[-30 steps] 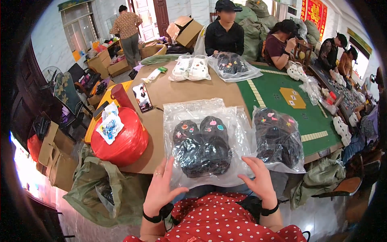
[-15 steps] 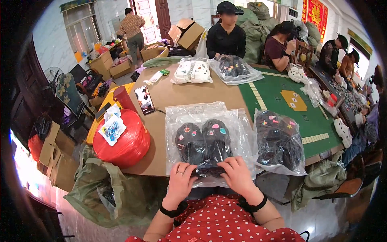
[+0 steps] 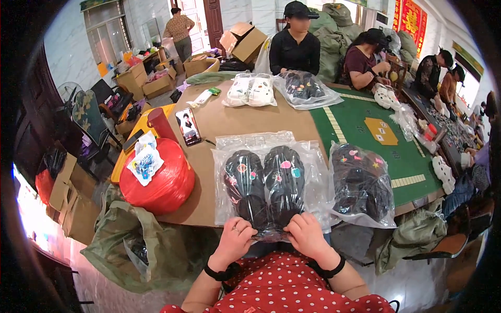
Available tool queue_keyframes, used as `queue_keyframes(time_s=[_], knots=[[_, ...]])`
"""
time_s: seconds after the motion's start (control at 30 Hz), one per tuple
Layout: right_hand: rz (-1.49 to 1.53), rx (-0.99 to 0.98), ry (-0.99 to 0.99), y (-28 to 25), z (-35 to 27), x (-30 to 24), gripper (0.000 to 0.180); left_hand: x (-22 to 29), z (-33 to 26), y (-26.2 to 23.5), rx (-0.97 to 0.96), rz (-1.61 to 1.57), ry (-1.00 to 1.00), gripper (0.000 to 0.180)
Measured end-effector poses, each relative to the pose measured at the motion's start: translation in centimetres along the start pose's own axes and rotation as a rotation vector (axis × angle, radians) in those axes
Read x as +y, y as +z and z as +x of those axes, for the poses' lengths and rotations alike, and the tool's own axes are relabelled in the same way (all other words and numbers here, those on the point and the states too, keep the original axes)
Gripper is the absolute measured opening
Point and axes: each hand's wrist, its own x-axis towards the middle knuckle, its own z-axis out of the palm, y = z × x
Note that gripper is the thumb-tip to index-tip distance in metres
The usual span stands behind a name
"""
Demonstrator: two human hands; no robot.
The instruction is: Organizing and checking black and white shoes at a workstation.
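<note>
So the bagged black clogs (image 3: 263, 182) are laid right up to the near edge of the table (image 3: 250, 121), near end gripped by the curled fingers of the left hand (image 3: 237, 236) and right hand (image 3: 307, 233). Right side's kinda boxed in by a second bagged pair (image 3: 361, 182); more elbow room's left toward the red roll (image 3: 159, 185) and, further back, the white clogs (image 3: 250, 91).

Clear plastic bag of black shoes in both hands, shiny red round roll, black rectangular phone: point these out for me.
Held clear plastic bag of black shoes (image 3: 266, 190): head view, middle of upper face.
Shiny red round roll (image 3: 162, 181): head view, front side.
Black rectangular phone (image 3: 188, 127): head view, lit screen.
</note>
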Motion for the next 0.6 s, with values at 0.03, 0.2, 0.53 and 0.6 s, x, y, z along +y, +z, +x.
queue_keyframes(time_s=[0.03, 0.2, 0.53, 0.6], knots=[[0.005, 0.002, 0.008, 0.14, -0.14, -0.04, 0.027, -0.04, -0.03, 0.01, 0.001, -0.001, -0.002, 0.03], [0.022, 0.011, 0.026, 0.26, -0.4, -0.28, 0.028, -0.17, -0.12, 0.02, 0.003, -0.012, 0.005, 0.029], [0.022, 0.017, 0.063, 0.24, -0.51, -0.39, 0.029, -0.45, -0.26, 0.24, -0.007, -0.011, -0.006, 0.032], [0.024, 0.018, 0.067, 0.34, -0.51, -0.3, 0.03, -0.51, -0.18, 0.19, -0.011, -0.041, -0.019, 0.034]])
